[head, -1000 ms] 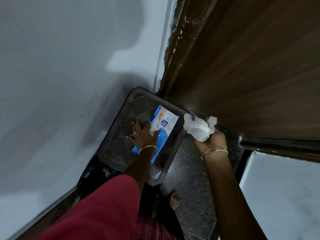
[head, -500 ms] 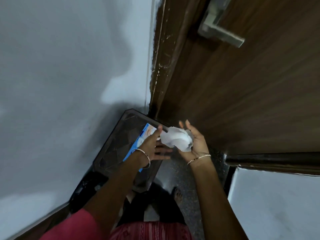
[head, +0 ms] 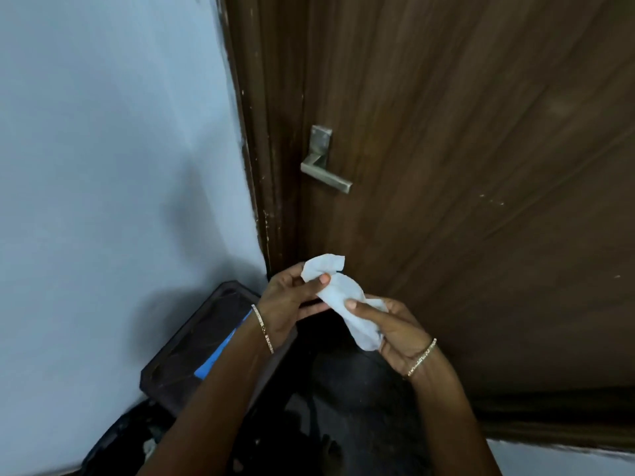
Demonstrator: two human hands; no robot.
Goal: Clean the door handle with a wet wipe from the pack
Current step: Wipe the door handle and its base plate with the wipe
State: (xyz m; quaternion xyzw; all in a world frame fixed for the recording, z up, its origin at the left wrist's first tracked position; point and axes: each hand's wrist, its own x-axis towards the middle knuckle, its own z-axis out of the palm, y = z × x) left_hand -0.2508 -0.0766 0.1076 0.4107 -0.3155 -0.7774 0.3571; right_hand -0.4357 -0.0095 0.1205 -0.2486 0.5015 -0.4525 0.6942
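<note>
A white wet wipe (head: 340,297) is stretched between both hands in front of the brown door (head: 464,166). My left hand (head: 292,300) pinches its upper end with thumb and fingers. My right hand (head: 391,331) grips its lower end. The metal lever door handle (head: 324,175) sits on the door above the hands, apart from them. The blue wipe pack (head: 220,352) lies on a dark stool (head: 192,352) at lower left, mostly hidden by my left forearm.
A pale blue wall (head: 113,187) fills the left side. The dark door frame (head: 264,166) runs down between wall and door. The floor below the hands is dark.
My left hand left the pack and took hold of the wipe's upper end. Both hands rose with the wipe, and the view tilted up so the door handle is now near the middle.
</note>
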